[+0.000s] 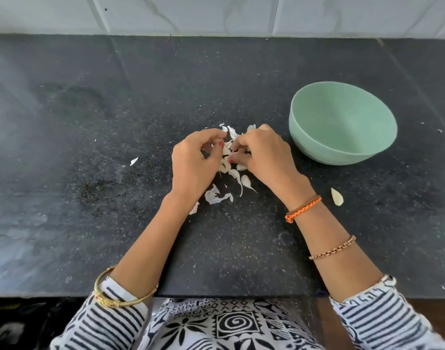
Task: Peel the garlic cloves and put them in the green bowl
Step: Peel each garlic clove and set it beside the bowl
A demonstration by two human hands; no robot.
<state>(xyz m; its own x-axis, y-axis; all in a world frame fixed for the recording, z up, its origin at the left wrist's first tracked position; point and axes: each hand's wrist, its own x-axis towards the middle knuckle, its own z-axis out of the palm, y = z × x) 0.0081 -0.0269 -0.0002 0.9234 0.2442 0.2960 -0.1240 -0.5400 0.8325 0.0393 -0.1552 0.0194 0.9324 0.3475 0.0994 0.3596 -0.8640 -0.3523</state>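
Black speckled stone forms the desk (90, 147), seen from above, with a pale tiled wall (216, 13) along the top of the frame. At centre, the left hand (193, 162) and right hand (263, 154) meet over a small heap of garlic cloves (226, 160). Both sets of fingers are curled in and pinching at the garlic between them; exactly which piece each one holds is hidden by the knuckles. White papery skins (217, 197) lie scattered just below the hands, and one loose clove (337, 197) sits apart at centre right. The green bowl (342, 122) stands just right of the hands, and nothing can be seen inside it. The cloves look pale cream, small and tapered, with thin dry husks that tear into flakes. To peel well, it seems best to steady the clove with one hand, nip the skin at the pointed tip with a nail, and strip it off whole before moving the clove across to the bowl.
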